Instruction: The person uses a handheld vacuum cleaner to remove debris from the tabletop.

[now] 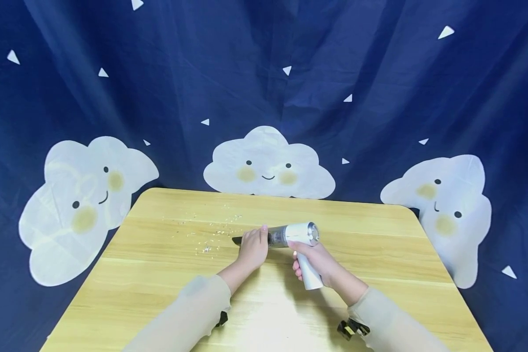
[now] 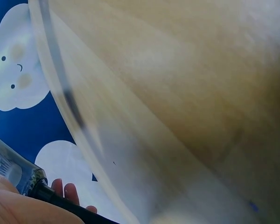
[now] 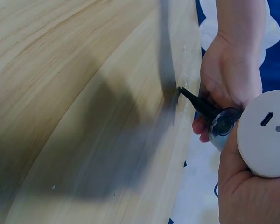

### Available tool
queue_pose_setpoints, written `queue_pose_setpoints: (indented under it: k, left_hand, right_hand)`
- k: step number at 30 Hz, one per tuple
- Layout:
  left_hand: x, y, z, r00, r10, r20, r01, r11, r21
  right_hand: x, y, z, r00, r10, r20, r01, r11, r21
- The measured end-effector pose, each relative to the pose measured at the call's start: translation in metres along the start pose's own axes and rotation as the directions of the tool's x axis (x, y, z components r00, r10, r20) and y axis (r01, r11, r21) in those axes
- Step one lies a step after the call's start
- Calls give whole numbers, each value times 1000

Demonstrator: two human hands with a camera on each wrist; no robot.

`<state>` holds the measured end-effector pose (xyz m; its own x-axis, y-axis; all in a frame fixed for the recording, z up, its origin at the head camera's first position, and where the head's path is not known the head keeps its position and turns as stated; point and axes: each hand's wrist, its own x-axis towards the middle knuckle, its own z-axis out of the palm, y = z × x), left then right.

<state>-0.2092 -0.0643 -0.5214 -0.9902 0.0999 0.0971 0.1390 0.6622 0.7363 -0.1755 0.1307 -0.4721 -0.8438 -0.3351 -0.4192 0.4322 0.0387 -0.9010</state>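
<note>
Right hand (image 1: 318, 261): gripping 1 white pistol-shaped handheld vacuum (image 1: 298, 233).
Left hand (image 1: 253, 248): around its black tapered nozzle (image 3: 200, 105).
Yellow wood-grain table (image 1: 405, 274): silvery scraps (image 1: 207, 250).

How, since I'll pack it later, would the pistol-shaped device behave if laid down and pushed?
The device looks hard-shelled, so probably stiff. It might rock on its rounded barrel, but the angled handle would likely stop it rolling over.

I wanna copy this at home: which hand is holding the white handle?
The right hand, its fingers curled round the white handle. The left hand instead holds the tool near its black nozzle.
</note>
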Motion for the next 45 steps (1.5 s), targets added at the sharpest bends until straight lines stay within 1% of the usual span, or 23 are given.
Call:
queue_pose_setpoints:
  k: [7,11,18,21,29,35,45]
  left_hand:
    - [3,0,-2,1000,14,9,-15,1000,17]
    - [4,1,-3,1000,16,17,-16,1000,2]
    - [5,2,-2,999,3,53,-3,1000,-8]
    - [6,2,-1,998,10,58,-9,1000,-6]
    - [14,2,1,997,44,66,-45,999,8]
    - [18,3,2,995,51,85,-51,999,-2]
    - [25,2,4,992,60,112,-61,998,11]
  right_hand:
    - [1,0,1,1000,-9,-2,9,1000,3]
    - [1,0,0,1000,-14,-8,14,1000,3]
    - [1,2,-1,1000,-17,-23,17,1000,-5]
    - [2,3,-3,999,-23,-30,22,1000,-7]
    - [2,2,-5,998,-39,-49,38,999,-6]
    - [1,0,-5,997,-49,-57,48,999,-6]
    - [2,-1,-7,996,-40,-84,40,999,4]
